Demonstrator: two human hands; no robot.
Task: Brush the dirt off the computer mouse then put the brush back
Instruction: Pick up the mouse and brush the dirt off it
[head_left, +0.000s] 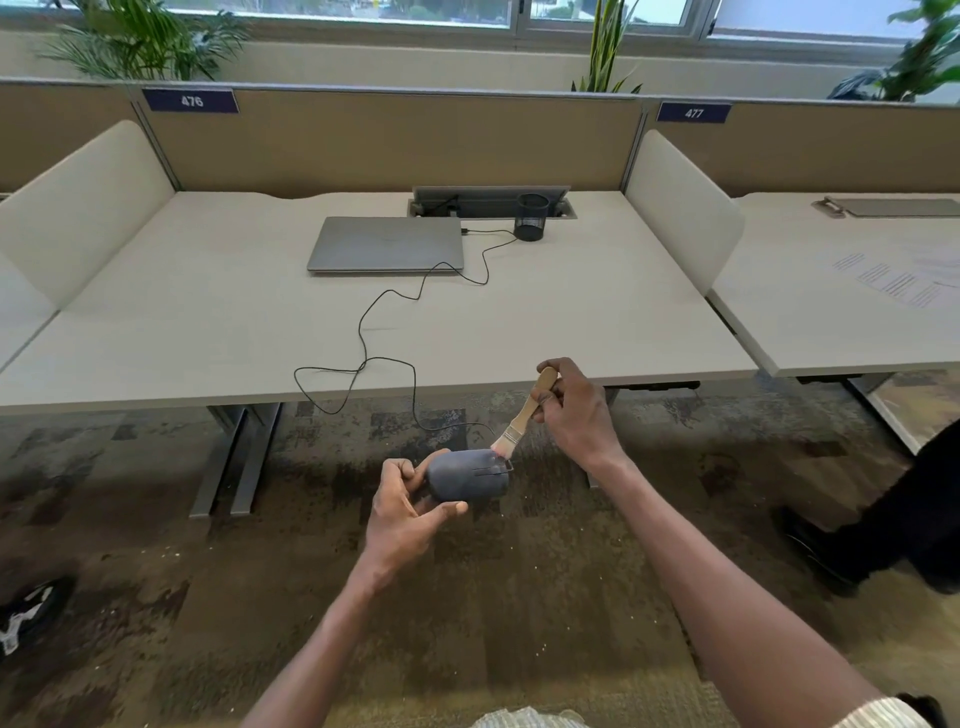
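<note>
The mouse (467, 475) is held in the air in front of the desk edge, above the carpet, not on the surface (208, 322); the left hand (410, 512) grips its near-left end, fingers (402, 470) curled over the top and the thumb pressed along its near side; its long axis runs roughly left to right, with the button end and cable end pointing right, toward the other hand. The brush (522, 415) meets that right end from above; its bristles touch the mouse near the buttons, and its wooden handle slants up and to the right, away from the mouse; the right hand (574, 410) is clenched round the upper handle, so it is the nearer hand to the dirty end. I judge the brushing to be under way, with strokes likely to run along the mouse's length. The cable (363, 332) trails from the mouse up over the desk edge and loops across the surface to a closed laptop (387, 244); a dark mesh cup (531, 217) stands just beyond, beside the cable hatch.
</note>
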